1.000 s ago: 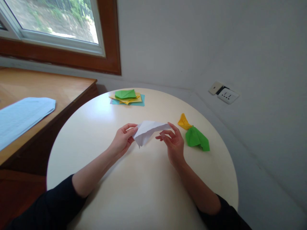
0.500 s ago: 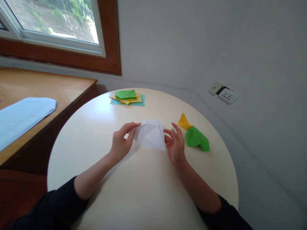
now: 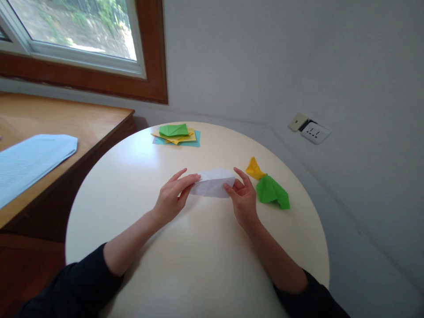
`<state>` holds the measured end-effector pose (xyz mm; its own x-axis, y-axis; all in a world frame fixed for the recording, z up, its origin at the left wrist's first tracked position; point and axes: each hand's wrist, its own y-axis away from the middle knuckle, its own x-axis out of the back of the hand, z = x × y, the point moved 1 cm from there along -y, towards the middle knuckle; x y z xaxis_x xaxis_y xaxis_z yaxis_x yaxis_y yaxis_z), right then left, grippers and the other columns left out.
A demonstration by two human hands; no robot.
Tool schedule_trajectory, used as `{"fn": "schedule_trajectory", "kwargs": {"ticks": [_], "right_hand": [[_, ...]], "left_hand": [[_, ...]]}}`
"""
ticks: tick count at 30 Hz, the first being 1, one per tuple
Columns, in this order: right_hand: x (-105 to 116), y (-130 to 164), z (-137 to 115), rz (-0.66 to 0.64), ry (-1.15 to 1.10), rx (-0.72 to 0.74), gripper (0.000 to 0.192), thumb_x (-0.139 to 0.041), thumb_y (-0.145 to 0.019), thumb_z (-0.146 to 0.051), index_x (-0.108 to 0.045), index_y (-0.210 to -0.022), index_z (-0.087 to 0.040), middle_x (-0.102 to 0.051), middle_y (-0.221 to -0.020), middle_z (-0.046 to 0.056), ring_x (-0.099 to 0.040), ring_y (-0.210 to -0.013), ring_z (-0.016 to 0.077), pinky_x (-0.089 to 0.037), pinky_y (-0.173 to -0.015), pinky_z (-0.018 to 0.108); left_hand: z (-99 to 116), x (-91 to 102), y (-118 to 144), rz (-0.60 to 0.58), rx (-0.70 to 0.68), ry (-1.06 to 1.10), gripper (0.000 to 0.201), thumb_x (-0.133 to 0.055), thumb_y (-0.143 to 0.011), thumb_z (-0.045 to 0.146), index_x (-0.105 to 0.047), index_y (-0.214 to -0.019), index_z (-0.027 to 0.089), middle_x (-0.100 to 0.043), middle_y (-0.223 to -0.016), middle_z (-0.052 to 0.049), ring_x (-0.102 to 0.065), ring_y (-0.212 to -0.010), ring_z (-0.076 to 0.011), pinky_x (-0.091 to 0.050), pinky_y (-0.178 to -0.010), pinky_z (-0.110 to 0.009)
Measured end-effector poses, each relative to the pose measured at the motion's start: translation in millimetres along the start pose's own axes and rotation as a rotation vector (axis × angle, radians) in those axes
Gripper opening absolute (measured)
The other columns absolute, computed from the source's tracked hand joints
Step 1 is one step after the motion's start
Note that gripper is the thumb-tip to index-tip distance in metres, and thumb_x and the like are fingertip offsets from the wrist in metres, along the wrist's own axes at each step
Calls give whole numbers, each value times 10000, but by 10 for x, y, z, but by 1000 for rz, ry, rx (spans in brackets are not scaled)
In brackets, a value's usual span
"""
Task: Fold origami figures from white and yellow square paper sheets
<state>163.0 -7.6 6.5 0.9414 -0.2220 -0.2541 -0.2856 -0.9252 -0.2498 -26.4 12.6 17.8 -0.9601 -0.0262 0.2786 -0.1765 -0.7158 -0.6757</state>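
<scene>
A sheet of white paper, creased and partly folded, is held just over the round table. Its left end is pinched between the thumb and fingers of my left hand. At the other end my right hand grips the paper, its thumb on the near face and its index finger raised. Right of that hand lie a folded green paper and a smaller folded yellow-orange paper, touching or nearly touching each other.
Toward the table's far edge sits a stack of coloured papers, green on top. A wooden desk on the left bears a light blue cloth-like item. Wall sockets are at the right, a window at upper left.
My right hand has closed on the paper's right end, where its fingers were spread beside it. The paper has tilted and looks narrower and longer. My left hand has shifted slightly right.
</scene>
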Motion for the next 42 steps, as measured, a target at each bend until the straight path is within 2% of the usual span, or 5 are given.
{"fn": "schedule_trajectory", "kwargs": {"ticks": [19, 24, 29, 32, 42], "right_hand": [[-1, 4, 2, 14, 24, 35, 453, -709, -635, -233, -545, -1057, -251, -666, -789, -17, -627, -757, 135, -509, -741, 313], [13, 0, 7, 25, 12, 15, 469, -703, -641, -241, -538, -1080, -244, -633, -718, -38, -606, -679, 110, -509, -672, 274], [27, 5, 0, 43, -11, -62, 503, -709, -630, -253, -534, -1101, -244, -614, -701, -44, -590, -630, 100, -501, -597, 244], [23, 9, -6, 50, -39, -90, 516, -717, -617, -243, -536, -1100, -244, -618, -709, -46, -590, -625, 93, -494, -580, 226], [13, 17, -1, 63, -80, -108, 506, -722, -613, -223, -547, -1087, -245, -619, -718, -48, -592, -630, 84, -493, -582, 208]], "left_hand": [[20, 10, 15, 35, 144, 74, 209, -613, -718, 168, -703, -886, 255, -706, -909, -20, -605, -997, -213, -436, -933, -336], [62, 4, -16, 87, 339, 181, 164, -671, -670, 223, -701, -832, 226, -707, -836, -29, -639, -783, -181, -483, -685, -235], [75, -13, -93, 84, 508, 288, 199, -664, -679, 290, -660, -848, 183, -585, -516, 24, -472, -423, -85, -294, -389, -185], [61, -21, -110, 51, 558, 337, 249, -662, -676, 328, -643, -866, 167, -509, -444, 53, -357, -354, -53, -217, -364, -184], [54, -29, -107, 53, 565, 370, 277, -662, -671, 352, -652, -869, 158, -451, -413, 67, -332, -356, -49, -194, -372, -190]]}}
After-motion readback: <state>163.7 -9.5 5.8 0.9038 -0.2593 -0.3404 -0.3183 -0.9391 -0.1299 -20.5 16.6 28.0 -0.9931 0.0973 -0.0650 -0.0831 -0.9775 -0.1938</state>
